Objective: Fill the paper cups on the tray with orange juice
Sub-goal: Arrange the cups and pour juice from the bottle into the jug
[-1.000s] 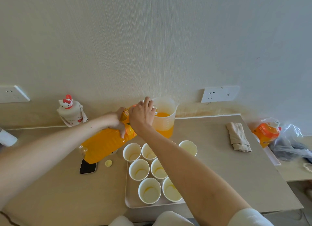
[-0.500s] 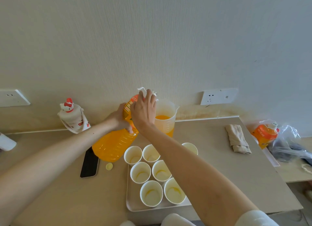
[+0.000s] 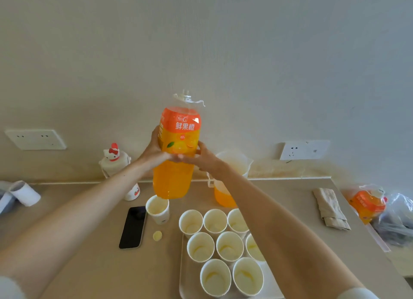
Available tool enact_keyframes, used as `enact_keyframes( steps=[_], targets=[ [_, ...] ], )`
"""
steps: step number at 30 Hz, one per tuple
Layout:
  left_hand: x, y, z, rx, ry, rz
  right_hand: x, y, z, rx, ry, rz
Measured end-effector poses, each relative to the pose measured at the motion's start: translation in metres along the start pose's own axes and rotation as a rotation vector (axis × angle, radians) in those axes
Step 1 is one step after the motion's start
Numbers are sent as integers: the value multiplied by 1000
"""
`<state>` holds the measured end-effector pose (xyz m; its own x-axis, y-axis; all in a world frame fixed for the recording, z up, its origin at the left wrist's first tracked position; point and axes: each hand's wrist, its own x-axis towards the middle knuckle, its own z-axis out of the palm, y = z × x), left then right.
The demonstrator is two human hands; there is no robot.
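Note:
Both hands hold a large orange juice bottle [image 3: 176, 155] upright above the counter, its cap off. My left hand [image 3: 154, 151] grips its left side and my right hand [image 3: 205, 158] grips its right side at the label's lower edge. Behind my right arm stands a clear measuring jug [image 3: 232, 171] partly filled with juice. Several white paper cups [image 3: 228, 245] stand on a white tray [image 3: 185, 283] near the front edge; they look empty of juice. One more paper cup [image 3: 157, 209] stands off the tray to its left.
A black phone [image 3: 133, 227] and a yellow bottle cap [image 3: 157, 235] lie left of the tray. A cartoon-topped white bottle [image 3: 116, 164] stands by the wall. A folded cloth [image 3: 330, 209] and a plastic bag with another orange bottle [image 3: 368, 204] lie at the right.
The bottle was tilted with its mouth at the jug; now it is raised upright. My right hand has moved from the neck down to the bottle's body.

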<state>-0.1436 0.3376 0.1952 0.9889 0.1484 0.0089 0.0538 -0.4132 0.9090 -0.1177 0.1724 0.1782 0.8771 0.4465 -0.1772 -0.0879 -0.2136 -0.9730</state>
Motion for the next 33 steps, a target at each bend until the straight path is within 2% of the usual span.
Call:
enact_keyframes(
  steps=[1, 3, 8, 13, 26, 33],
  targets=[
    [1, 1, 0, -2, -4, 17, -1, -3, 0, 31, -57, -11],
    [5, -2, -2, -23, -20, 27, -1, -10, 1, 99, -62, -18],
    [17, -23, -5, -42, -106, 1, 15, -7, 5, 33, 90, -15],
    [30, -50, -3, -61, -113, -23, 32, 8, 13, -75, 182, -44],
    [59, -129, 19, -172, -149, -50, 76, 64, 37, -215, 252, 112],
    [66, -155, 27, -107, -105, -82, 84, 82, 42, -266, 241, 185]
  ],
)
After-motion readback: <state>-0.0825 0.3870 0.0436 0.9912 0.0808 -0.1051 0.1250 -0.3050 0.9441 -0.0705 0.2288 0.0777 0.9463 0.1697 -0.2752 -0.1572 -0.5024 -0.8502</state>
